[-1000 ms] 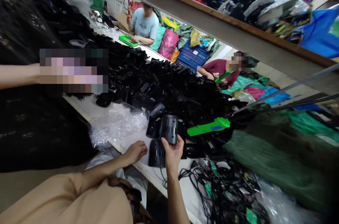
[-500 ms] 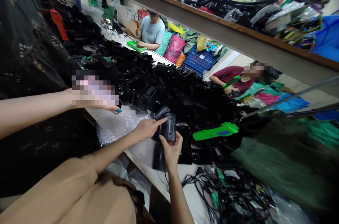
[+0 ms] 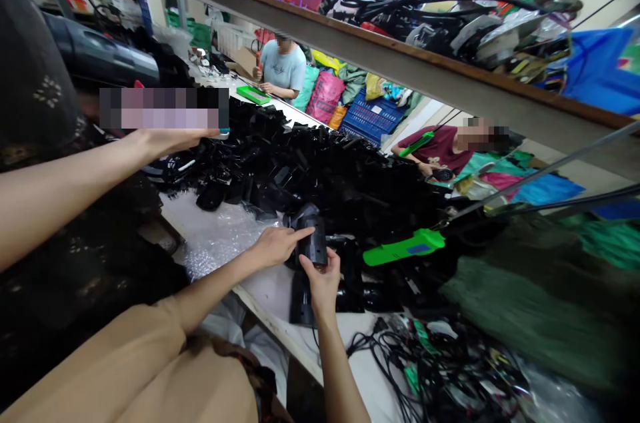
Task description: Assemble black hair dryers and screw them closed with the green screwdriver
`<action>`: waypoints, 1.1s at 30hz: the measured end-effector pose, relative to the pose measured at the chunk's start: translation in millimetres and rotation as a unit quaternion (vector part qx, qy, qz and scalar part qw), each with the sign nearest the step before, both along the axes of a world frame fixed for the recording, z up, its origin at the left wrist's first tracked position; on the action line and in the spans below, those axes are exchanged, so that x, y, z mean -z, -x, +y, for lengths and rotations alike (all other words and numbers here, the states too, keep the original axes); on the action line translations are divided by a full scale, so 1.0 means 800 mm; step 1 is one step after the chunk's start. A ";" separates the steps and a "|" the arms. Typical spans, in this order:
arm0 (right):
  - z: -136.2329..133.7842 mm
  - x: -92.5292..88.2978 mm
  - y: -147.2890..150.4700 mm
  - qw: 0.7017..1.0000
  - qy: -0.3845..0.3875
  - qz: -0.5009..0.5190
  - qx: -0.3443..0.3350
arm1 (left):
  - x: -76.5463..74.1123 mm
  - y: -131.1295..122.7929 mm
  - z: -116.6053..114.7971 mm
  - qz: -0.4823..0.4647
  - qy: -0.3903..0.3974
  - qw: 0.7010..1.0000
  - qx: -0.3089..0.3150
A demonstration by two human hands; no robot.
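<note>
Black cylinder (image 3: 314, 248) grasped in right hand (image 3: 323, 273), lower end pinched between thumb and fingers; held over table (image 3: 263, 286), near edge of black parts (image 3: 300, 160). Left hand (image 3: 275, 246) released, only index finger laid on cylinder's side. Clear wrap (image 3: 210, 236) spread beside left forearm. Green tool (image 3: 403, 248) (bright, blue-patched) seen right of cylinder.

Narrow room at the near edge, crowding beyond.
Beside the left hand (image 3: 277, 244), a strip of white tabletop (image 3: 265, 288) leaves passage as far as the curved black plastic housing (image 3: 301, 303) by the right hand (image 3: 323, 274); crumpled clear bubble wrap (image 3: 213, 240), a heap of black plastic parts (image 3: 345, 173), a bright green bar-shaped tool (image 3: 400, 248) and tangled black cables (image 3: 387, 360) obstruct other sides.
</note>
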State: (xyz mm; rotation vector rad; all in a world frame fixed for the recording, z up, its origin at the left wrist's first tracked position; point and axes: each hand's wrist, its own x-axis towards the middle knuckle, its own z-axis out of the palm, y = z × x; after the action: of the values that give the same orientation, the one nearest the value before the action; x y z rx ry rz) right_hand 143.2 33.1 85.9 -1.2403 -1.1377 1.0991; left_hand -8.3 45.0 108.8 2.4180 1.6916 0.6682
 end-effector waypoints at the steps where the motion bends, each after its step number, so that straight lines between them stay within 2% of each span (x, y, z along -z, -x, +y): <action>1: 0.000 -0.001 0.000 1.000 -0.001 -0.002 0.000 | 0.000 0.000 0.000 0.000 -0.002 1.000 0.013; 3: 0.000 -0.002 0.001 1.000 -0.004 -0.004 0.000 | 0.000 0.001 0.001 -0.001 -0.008 1.000 0.030; 8: 0.001 -0.002 -0.001 1.000 -0.008 -0.009 -0.002 | -0.003 0.003 0.005 0.018 -0.007 1.000 0.004; 12: 0.005 0.004 -0.006 1.000 -0.018 -0.010 -0.005 | -0.012 -0.004 0.005 0.060 0.005 0.993 0.097; 14: 0.006 0.007 -0.009 0.999 -0.021 -0.023 -0.017 | -0.017 -0.005 0.008 0.077 0.007 0.991 0.108; 17: 0.005 0.009 -0.012 0.996 -0.028 -0.079 -0.033 | -0.022 -0.003 0.018 0.092 0.004 0.994 0.064; 20: 0.005 0.006 -0.014 0.992 -0.034 -0.123 -0.028 | -0.020 0.002 0.022 0.098 -0.004 0.995 0.005; 24: 0.008 0.002 -0.019 0.992 -0.042 -0.120 -0.023 | -0.005 0.007 0.008 0.013 -0.026 0.999 -0.018; 27: 0.010 0.003 -0.024 0.990 -0.050 -0.132 -0.023 | 0.007 0.007 -0.007 -0.068 -0.041 0.997 0.011; 33: 0.005 0.003 -0.026 0.970 -0.110 -0.218 -0.003 | 0.013 0.000 -0.017 -0.132 -0.087 0.985 0.068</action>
State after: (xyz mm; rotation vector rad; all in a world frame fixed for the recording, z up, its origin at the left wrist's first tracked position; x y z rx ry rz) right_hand 163.9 37.4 83.2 -1.3362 -1.5484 0.6930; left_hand -7.9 31.1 98.1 2.3974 1.4040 1.1019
